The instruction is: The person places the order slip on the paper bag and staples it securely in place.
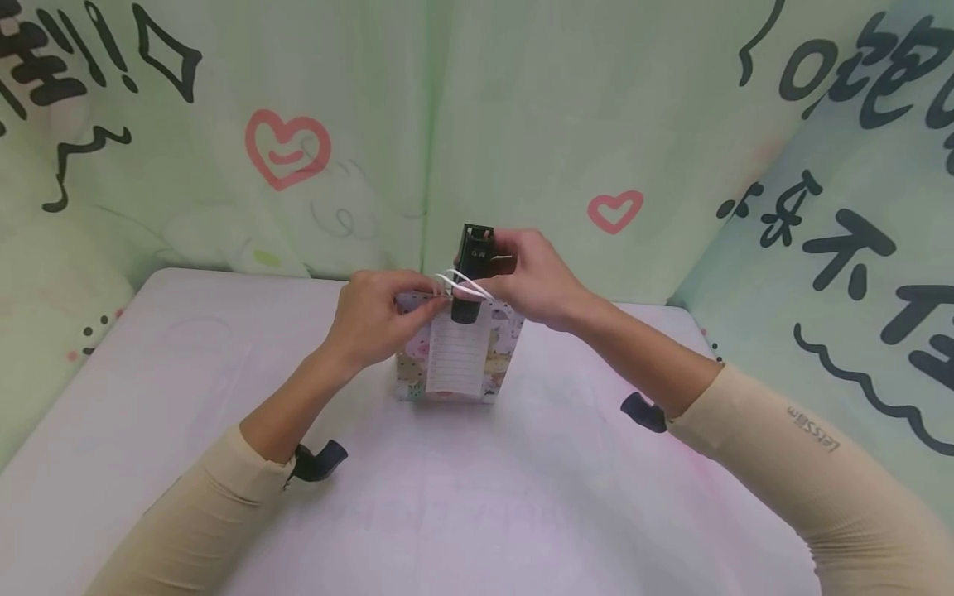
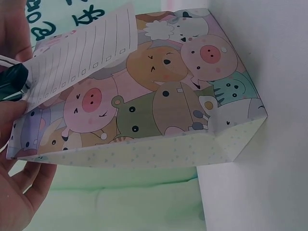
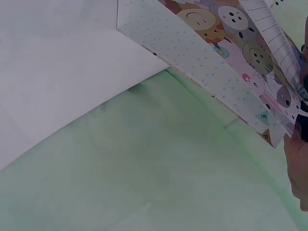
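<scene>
A paper gift bag (image 1: 412,377) printed with cartoon animals stands upright on the table, with white cord handles (image 1: 475,291) at its top. Against its front hangs a strip of lined paper (image 1: 456,360) with small checkboxes, its lower end curling away from the bag in the left wrist view. My left hand (image 1: 373,321) pinches the bag's top edge at the left, beside the strip. In my right hand (image 1: 535,277) I grip a black stapler (image 1: 474,248), held upright. The stapler's lower end overlaps the top of the strip, and the cords cross in front of it.
The bag stands toward the far side of the white table (image 1: 522,497). Behind it hangs a pale green cloth (image 1: 514,124) with red hearts and dark lettering, which continues along both sides. A black strap end (image 1: 320,461) sticks out at my left wrist.
</scene>
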Action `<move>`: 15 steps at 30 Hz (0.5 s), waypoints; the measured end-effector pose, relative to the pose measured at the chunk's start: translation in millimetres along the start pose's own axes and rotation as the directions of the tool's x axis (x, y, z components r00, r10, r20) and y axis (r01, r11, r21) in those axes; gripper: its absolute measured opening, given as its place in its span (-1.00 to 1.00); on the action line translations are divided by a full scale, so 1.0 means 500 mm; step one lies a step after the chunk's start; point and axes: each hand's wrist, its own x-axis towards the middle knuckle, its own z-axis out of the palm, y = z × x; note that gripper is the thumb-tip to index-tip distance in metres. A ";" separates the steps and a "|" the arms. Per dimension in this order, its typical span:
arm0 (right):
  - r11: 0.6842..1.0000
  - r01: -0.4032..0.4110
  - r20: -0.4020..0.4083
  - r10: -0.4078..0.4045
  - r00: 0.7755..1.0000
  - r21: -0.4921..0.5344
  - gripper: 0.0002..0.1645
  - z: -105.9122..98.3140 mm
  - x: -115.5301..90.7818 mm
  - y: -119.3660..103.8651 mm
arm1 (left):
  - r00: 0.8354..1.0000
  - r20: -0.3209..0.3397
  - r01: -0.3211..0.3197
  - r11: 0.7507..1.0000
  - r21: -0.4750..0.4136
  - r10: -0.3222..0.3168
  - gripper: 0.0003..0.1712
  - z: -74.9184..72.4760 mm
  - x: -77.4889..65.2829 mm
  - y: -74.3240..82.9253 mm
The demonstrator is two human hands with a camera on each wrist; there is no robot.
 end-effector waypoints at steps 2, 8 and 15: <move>0.999 0.005 -0.004 -0.005 1.000 -0.038 -0.60 0.000 0.001 0.001 | 1.000 0.002 0.002 1.000 0.002 -0.002 -0.84 -0.001 -0.001 0.000; 0.988 0.090 -0.050 -0.097 0.994 -0.125 -0.60 0.007 0.006 0.013 | 1.000 -0.019 -0.014 1.000 -0.006 0.014 -0.86 0.000 -0.002 -0.002; 0.988 0.137 -0.117 -0.144 0.983 -0.071 -0.61 0.011 0.013 0.029 | 0.999 -0.022 -0.024 1.000 0.002 0.024 -0.84 0.002 -0.001 -0.004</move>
